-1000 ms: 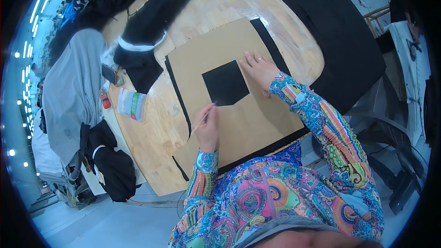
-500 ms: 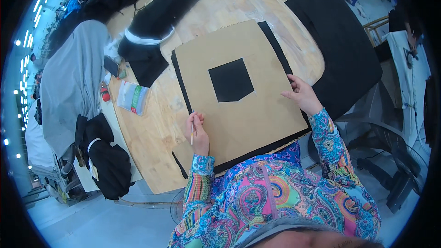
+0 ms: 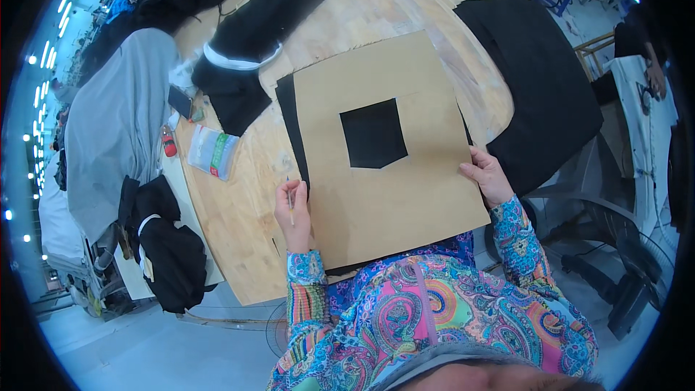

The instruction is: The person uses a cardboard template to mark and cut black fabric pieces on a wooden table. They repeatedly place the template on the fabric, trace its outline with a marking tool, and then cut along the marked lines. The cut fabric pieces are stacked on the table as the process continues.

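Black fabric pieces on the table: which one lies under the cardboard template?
The black fabric piece showing through the square cut-out of the cardboard template, its edge peeking out along the template's left side. The other black pieces lie uncovered, apart from the template.

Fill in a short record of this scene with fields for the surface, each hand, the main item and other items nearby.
Surface: wooden table
Left hand: holds a thin marker, resting at the left edge of the template
Right hand: pressed on the template's right edge
Main item: brown card template with a square cut-out, lying on black fabric
Nearby: large black cloth to the right; plastic packet, red object and grey cloth to the left
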`<state>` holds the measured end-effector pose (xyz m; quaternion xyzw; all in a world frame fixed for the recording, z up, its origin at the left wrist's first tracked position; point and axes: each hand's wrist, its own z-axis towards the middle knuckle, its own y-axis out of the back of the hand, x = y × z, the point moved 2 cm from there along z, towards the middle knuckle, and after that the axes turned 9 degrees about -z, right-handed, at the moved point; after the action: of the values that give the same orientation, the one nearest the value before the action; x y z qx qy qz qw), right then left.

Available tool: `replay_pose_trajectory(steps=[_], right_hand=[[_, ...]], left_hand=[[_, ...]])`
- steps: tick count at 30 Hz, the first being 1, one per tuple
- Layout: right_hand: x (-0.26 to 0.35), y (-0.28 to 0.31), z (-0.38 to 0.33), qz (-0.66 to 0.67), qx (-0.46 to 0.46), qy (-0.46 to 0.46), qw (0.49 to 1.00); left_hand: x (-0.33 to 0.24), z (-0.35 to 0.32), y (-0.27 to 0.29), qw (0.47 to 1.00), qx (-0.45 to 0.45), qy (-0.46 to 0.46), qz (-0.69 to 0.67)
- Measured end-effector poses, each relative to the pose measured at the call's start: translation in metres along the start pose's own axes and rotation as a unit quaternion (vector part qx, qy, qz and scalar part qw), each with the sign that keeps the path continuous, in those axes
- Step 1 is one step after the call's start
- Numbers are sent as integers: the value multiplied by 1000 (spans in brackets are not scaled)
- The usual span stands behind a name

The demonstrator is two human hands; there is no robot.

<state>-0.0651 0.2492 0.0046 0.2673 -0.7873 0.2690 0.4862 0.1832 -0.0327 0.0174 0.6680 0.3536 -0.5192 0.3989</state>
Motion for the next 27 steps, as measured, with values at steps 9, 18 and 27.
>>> replay_pose_trajectory(steps=[9, 18, 27], right_hand=[[8, -2, -2, 7, 5, 78, 997], [10, -13, -18, -25, 28, 54, 998], [13, -11, -12, -490, -178, 231, 821]], left_hand=[[-16, 5, -2, 992, -3, -10, -123], [-78, -18, 28, 951, -105, -292, -13], [-145, -56, 180, 883, -360, -300, -42]])
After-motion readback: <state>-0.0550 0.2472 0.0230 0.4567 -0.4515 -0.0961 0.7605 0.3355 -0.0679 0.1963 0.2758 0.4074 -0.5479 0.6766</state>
